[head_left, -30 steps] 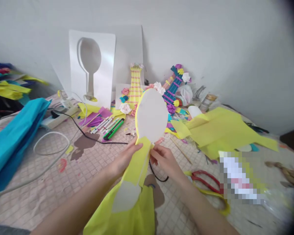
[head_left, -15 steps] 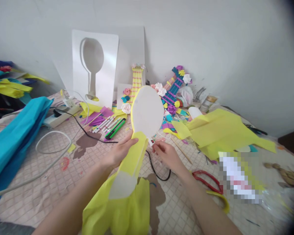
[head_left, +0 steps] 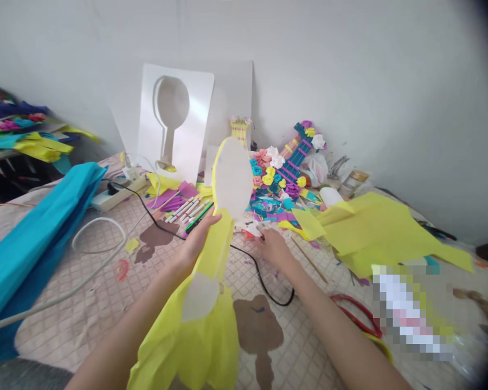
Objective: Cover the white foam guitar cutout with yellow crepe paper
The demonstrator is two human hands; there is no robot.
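Viewing from the head camera, the inspector finds the left hand point(head_left: 200, 237) wrapped around the neck of a paddle-shaped piece point(head_left: 232, 176). Its thumb lies across the front edge; the other fingers pass behind and are largely hidden, so their exact spread cannot be told. The piece is held tilted above the table point(head_left: 106, 309), its broad white head uppermost. Yellow paper point(head_left: 216, 235) covers the neck and hangs loose around the lower end, where a rounded white area is bare.

The right hand point(head_left: 275, 250) is set to the right of the piece, apart from it. Its fingers are curled inward and bunched, the tips at the edge of a small white-and-red object point(head_left: 250, 231). Whether they pinch it or merely touch it cannot be told. A black cord point(head_left: 262, 275) loops over the table below this hand.

Just beyond the left hand lie a green cutter point(head_left: 200, 215) and several white pens point(head_left: 182, 210). A thin stick point(head_left: 310, 261) lies to the right of the right hand; red-handled scissors point(head_left: 360, 313) lie nearer the viewer, beside the right forearm.
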